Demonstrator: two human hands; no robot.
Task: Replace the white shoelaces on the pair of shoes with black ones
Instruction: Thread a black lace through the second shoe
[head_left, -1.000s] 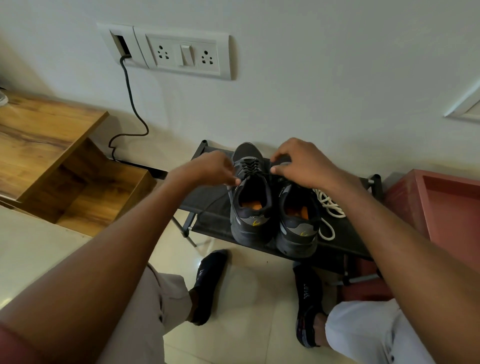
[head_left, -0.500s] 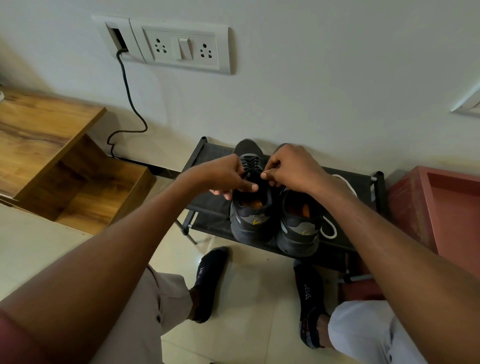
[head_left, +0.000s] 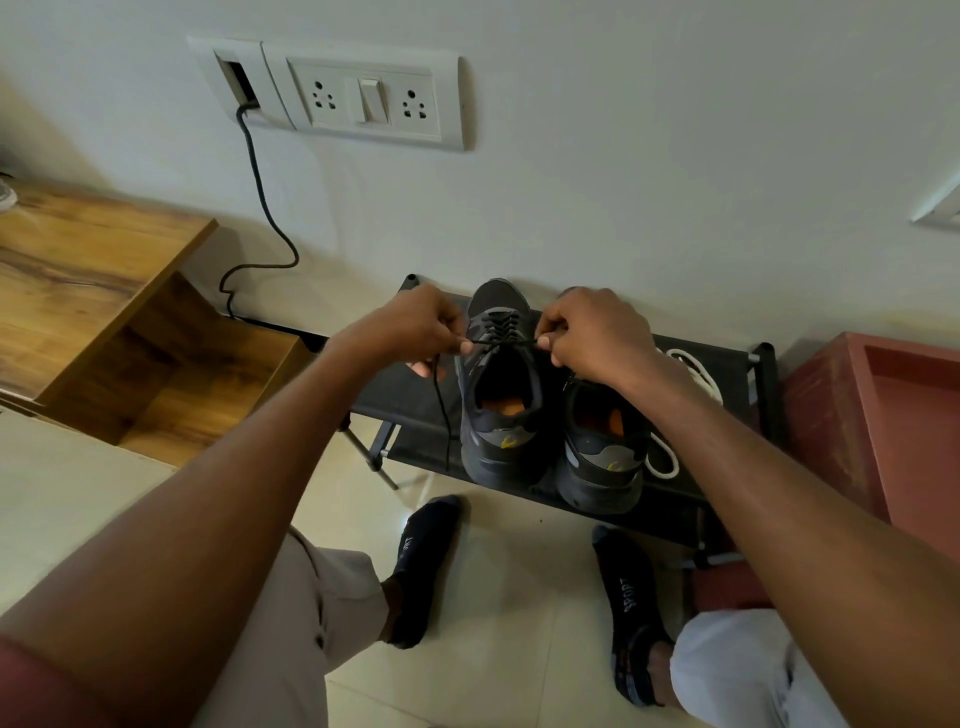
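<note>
Frame centre, near to far: left shoe (head_left: 501, 395) on black rack (head_left: 410, 395); black lace (head_left: 498, 343) crossing its top eyelets. Left hand (head_left: 410, 327) and right hand (head_left: 592, 332) each pinch one end. Advice: pull both ends level, evenly.

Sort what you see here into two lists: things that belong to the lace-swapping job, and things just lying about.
Job: left hand; right hand; black lace; left shoe; right shoe; white laces.

Lying about: rack; socket plate; cable; wooden shelf; red box.
</note>
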